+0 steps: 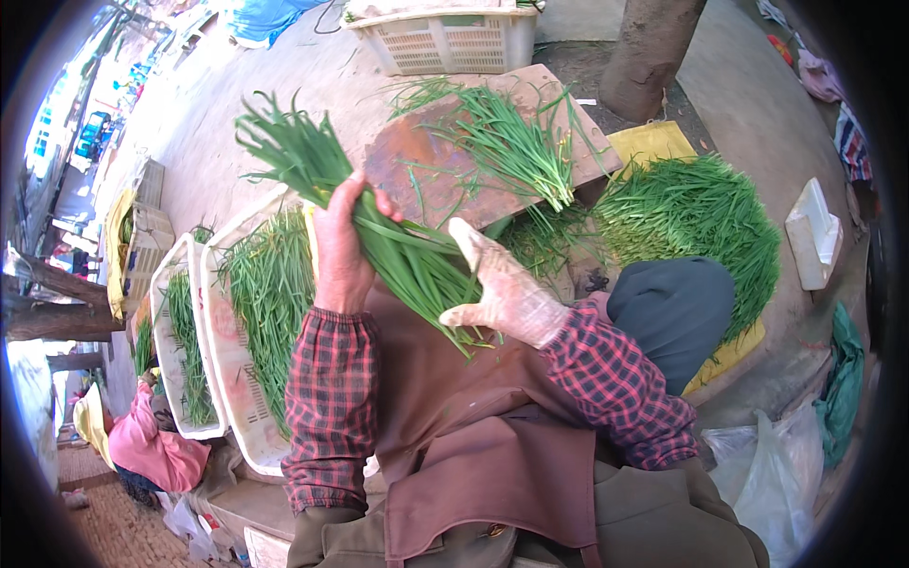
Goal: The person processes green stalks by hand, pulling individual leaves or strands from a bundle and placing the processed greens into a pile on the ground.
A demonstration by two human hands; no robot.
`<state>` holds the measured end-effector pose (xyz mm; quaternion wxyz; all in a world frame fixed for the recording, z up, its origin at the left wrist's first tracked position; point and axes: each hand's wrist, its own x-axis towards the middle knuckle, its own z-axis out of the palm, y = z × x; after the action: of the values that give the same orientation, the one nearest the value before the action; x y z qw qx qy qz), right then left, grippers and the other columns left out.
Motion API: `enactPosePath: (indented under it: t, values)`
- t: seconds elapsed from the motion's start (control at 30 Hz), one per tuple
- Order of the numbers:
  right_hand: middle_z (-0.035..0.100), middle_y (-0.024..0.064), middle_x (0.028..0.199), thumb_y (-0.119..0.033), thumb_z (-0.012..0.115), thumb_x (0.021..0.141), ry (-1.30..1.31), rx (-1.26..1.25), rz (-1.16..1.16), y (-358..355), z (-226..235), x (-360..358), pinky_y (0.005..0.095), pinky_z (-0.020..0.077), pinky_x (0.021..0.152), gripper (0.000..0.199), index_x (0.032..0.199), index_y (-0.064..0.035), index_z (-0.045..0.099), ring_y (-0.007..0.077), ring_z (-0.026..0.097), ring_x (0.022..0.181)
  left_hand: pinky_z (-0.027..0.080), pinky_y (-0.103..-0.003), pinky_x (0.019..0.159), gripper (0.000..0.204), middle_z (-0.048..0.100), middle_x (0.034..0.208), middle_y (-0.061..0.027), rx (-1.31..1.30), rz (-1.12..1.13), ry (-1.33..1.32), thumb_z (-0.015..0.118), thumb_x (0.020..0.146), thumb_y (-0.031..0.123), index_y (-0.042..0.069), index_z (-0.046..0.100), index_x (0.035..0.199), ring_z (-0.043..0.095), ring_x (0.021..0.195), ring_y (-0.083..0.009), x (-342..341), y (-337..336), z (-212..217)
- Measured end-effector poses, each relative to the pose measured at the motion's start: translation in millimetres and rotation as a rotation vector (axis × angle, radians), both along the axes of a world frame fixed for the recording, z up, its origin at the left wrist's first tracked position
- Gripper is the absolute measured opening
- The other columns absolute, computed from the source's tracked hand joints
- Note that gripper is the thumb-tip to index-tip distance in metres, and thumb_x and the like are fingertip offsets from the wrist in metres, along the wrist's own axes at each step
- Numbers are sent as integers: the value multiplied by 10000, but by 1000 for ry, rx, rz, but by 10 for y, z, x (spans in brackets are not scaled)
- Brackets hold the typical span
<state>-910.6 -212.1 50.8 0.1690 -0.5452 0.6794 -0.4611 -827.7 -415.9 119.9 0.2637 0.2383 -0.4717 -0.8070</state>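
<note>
Concrete flr (322, 71), L hand (348, 227) curled rnd greens (407, 262)

My sleeves (331, 398) are checked in pinkish red and black, my apron (502, 483) is reddish brown, and my right glove (516, 295) is off-white. My bunch of leaves (402, 256) is green, like the pile (701, 222) on its yellow sheet (663, 140); the board (398, 170) is brown with rusty orange.

Wide head-worn fisheye view, downward and forward over nearby hands (343, 237)
</note>
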Motion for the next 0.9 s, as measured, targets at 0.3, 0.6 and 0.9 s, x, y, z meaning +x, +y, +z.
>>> enactPosePath:
  t: [0.3,0.6,0.9]
  values:
    - [678,102,1100,-225,786,854,-1007,-128,48,-178,-20,14,337,506,933,515,1263,5,573,205,648,1034,520,-276,723,400,650,969,-30,-113,-239,-200,753,884,245,37,581,1179,606,811,-101,-413,619,214]
    - [703,134,1064,-201,693,926,-1616,-226,-106,13,-179,-166,363,583,843,447,1288,32,571,228,704,925,482,-406,983,791,489,1422,-201,-378,23,-315,677,929,387,-29,314,1495,514,1305,-289,151,151,-96]
    - [680,140,1136,-234,663,948,-1648,-215,-57,2,-384,-150,379,572,892,490,1330,47,536,247,688,1003,507,-231,757,269,724,952,-47,-421,-391,-452,671,955,161,-25,699,1147,643,839,-92,732,719,-463]
